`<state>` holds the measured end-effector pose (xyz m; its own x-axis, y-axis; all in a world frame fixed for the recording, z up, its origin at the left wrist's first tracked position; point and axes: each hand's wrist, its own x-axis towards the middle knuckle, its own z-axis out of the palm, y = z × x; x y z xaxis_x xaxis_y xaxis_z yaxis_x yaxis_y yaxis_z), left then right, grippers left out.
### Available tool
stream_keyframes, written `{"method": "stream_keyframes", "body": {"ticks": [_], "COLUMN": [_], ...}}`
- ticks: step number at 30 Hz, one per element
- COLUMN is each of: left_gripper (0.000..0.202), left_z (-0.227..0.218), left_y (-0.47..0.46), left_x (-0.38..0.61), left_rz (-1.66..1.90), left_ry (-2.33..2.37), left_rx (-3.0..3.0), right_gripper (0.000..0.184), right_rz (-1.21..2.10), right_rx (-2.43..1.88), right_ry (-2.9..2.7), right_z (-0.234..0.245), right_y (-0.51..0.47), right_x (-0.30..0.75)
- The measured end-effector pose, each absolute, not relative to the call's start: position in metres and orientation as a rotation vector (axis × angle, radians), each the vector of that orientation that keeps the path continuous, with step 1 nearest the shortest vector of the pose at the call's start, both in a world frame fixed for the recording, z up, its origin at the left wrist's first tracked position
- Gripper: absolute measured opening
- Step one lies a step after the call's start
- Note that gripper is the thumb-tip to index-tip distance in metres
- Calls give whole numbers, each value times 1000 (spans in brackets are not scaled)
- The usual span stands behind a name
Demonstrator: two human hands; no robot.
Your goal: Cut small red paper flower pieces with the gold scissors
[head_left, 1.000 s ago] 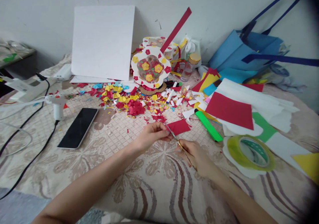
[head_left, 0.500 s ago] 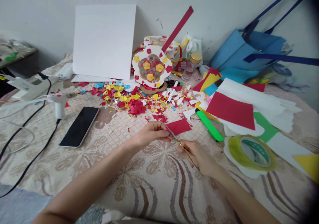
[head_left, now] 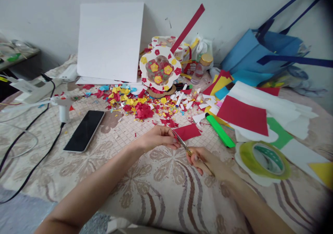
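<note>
My left hand [head_left: 158, 138] pinches the near edge of a small red paper piece [head_left: 187, 131] just above the patterned cloth. My right hand [head_left: 205, 160] grips small scissors [head_left: 182, 144], whose blades point up-left and meet the red paper at its left edge. Both hands sit close together at the middle of the view. Beyond them lies a heap of red, yellow and blue paper scraps [head_left: 137, 105].
A black phone [head_left: 84, 130] lies to the left, with a glue gun [head_left: 62, 106] and cables beyond it. A green marker [head_left: 220, 131], a tape roll [head_left: 265, 159] and stacked coloured sheets [head_left: 244, 115] lie to the right. A decorated paper flower plate [head_left: 159, 69] and a white board [head_left: 110, 41] stand at the back.
Hands and scissors stay almost where they were; the right hand has shifted slightly toward me while the scissors work at the red paper. The view has drifted a little.
</note>
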<state>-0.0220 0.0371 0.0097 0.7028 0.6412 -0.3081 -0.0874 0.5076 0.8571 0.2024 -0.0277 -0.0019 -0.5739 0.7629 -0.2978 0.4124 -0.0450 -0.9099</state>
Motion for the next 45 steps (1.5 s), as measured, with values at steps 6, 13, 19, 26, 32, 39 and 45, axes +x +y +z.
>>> {"method": "stream_keyframes", "body": {"ticks": [6,13,19,26,32,39,45], "left_gripper": [27,28,26,25,24,23,22], "left_z": [11,11,12,12,11,10,8], "left_y": [35,33,33,31,31,32,33], "left_x": [-18,-15,-15,-14,-13,-14,-16], "left_rz": [513,549,553,546,563,553,511], "left_ry": [703,707,702,719,722,721,693], "left_rx": [852,805,795,790,779,798,832], "right_gripper": [51,43,39,35,37,35,36], "right_rz": [1495,1335,1309,1341,1354,1305,1219], "right_rx": [-1311,-1396,-1407,-1403,-1402,-1451,-1490], "right_ry": [-1973,-2069,-2082,-2089,-2042,-2091,-2177], "right_z": [-5,10,14,10,10,10,12], "right_y": [-28,-29,-28,-29,-28,-28,-26], "right_x": [200,194,192,195,194,195,198]}}
